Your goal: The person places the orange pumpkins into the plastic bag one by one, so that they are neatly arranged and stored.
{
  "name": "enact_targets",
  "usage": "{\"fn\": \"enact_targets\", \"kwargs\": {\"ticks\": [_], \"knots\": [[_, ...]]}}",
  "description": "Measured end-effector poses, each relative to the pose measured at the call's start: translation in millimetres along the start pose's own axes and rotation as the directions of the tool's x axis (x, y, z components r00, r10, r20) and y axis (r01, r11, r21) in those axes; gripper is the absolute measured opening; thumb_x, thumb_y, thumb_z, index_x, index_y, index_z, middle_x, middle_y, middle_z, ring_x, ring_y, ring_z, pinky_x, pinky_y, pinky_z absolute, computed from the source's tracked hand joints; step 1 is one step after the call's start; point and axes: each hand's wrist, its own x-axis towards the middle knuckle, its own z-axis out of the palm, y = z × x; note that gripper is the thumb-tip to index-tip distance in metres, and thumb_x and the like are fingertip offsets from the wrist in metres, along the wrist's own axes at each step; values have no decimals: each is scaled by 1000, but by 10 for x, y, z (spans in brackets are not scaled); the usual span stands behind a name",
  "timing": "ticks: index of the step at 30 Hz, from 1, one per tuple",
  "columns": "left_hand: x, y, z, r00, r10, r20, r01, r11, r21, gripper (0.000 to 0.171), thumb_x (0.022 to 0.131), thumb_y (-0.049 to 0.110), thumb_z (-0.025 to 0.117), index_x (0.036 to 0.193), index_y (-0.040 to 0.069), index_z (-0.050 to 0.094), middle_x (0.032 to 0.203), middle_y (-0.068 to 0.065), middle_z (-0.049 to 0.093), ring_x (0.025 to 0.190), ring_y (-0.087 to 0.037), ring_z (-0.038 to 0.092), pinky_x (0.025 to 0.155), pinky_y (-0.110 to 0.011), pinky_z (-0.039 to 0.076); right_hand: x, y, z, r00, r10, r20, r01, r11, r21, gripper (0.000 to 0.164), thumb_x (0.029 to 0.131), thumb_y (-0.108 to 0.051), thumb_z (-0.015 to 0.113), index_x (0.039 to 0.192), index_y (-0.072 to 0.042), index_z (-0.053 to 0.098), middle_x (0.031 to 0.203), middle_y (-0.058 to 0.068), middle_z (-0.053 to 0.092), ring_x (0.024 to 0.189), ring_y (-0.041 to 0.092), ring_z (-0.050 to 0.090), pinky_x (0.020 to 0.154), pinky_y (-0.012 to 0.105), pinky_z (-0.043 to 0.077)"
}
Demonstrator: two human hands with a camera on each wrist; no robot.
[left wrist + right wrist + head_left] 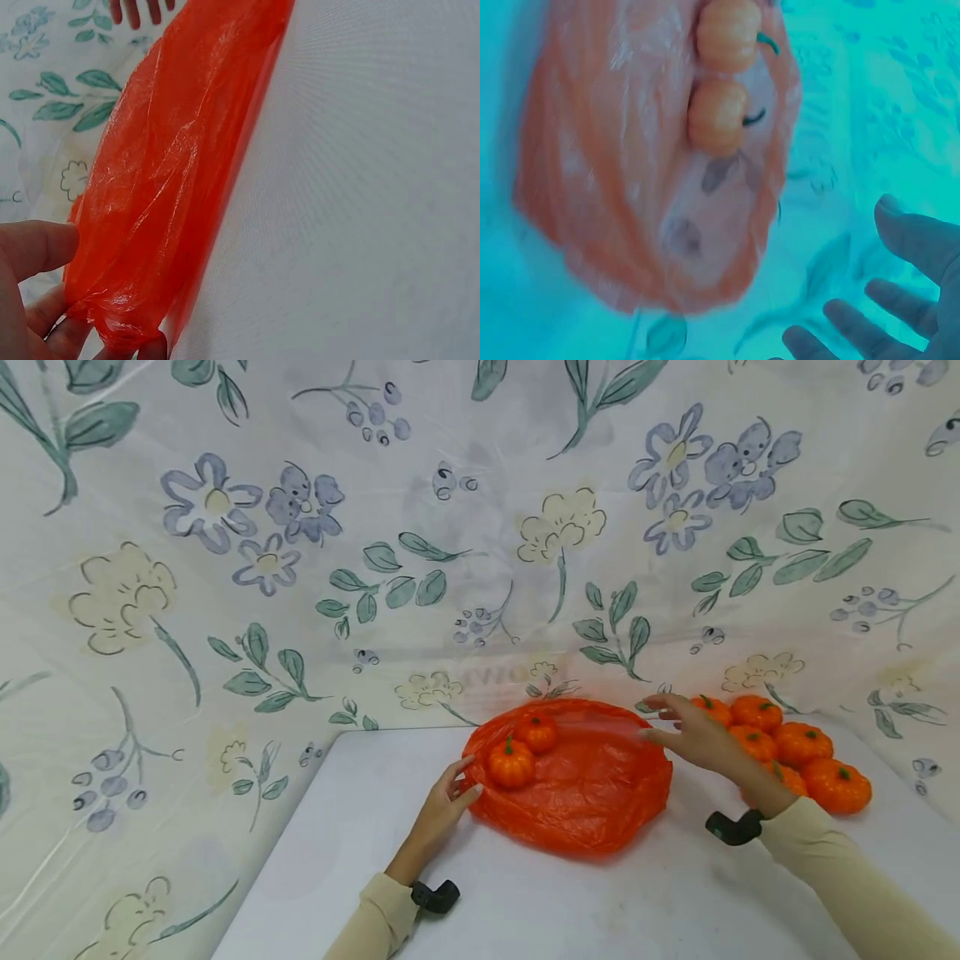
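Observation:
A thin red plastic bag (585,789) lies spread with its mouth open on the white table. Inside it, toward the left, sit two small orange pumpkins with green stems, one nearer (512,764) and one behind (536,732). My left hand (441,806) holds the bag's left edge; in the left wrist view the film (169,172) bunches at its fingertips. Over the bag's far right side reaches my right hand (697,737), holding nothing. In the right wrist view its fingers (859,330) are spread apart, beside the bag.
Several more orange pumpkins (804,744) cluster at the table's right, partly behind my right forearm. A floral-patterned sheet (465,527) hangs behind and left of the white table (360,793). Each wrist carries a black camera mount.

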Motion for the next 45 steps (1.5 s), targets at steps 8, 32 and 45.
{"fn": "enact_targets", "kwargs": {"ticks": [8,32,45], "knots": [[18,2,-24,1000,0,-16,0,1000,12,55,98,23,64,148,17,45,152,-9,46,126,-32,53,107,-49,48,-289,202,-431,991,133,-26,-132,991,13,78,93,-50,66,150,-6,37,151,24,42,136,49,41,96,59,52],[-7,85,-47,1000,6,-7,-6,1000,30,56,98,24,63,150,16,44,155,-11,43,128,-32,52,107,-49,48,-1209,1600,-975,848,501,-175,-493,865,93,100,96,-64,49,154,8,11,153,44,4,137,66,4,98,84,20],[-34,7,-9,1000,0,3,0,1000,23,55,98,23,63,150,16,44,155,-11,43,129,-34,52,107,-49,48,-1286,1915,-838,775,631,-21,-614,762,206,116,88,-69,59,155,2,-4,154,37,-21,139,66,-4,104,80,18]]}}
